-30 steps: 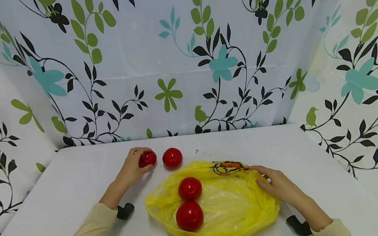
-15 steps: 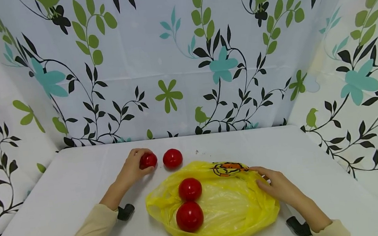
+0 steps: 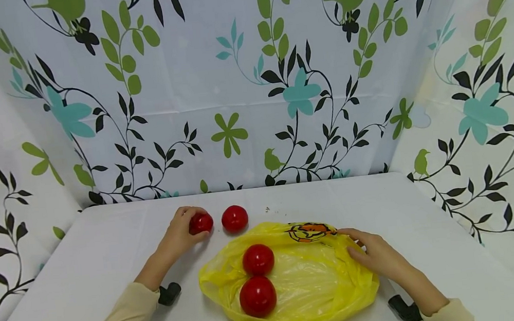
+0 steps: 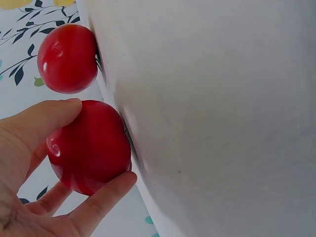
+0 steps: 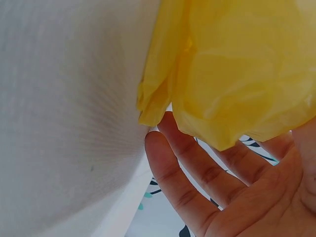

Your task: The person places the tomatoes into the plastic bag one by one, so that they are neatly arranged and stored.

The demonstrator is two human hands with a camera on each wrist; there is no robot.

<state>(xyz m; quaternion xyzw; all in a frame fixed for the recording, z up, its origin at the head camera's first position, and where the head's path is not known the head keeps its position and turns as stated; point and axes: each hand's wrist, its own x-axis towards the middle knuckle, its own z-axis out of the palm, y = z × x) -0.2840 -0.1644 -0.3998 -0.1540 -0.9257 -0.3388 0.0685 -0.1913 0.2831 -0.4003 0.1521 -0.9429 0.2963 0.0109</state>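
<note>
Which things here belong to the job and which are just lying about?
Likely job things:
Tomato in the left hand
Second tomato beside it
Two tomatoes and the yellow bag
Right hand at the bag's edge

Apparently just there:
Dark specks on the table
Patterned curtain behind

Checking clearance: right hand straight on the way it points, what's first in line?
The yellow plastic bag, at its rim by the printed design. The right hand is right at that edge, though exact contact and depth are hard to judge.
</note>
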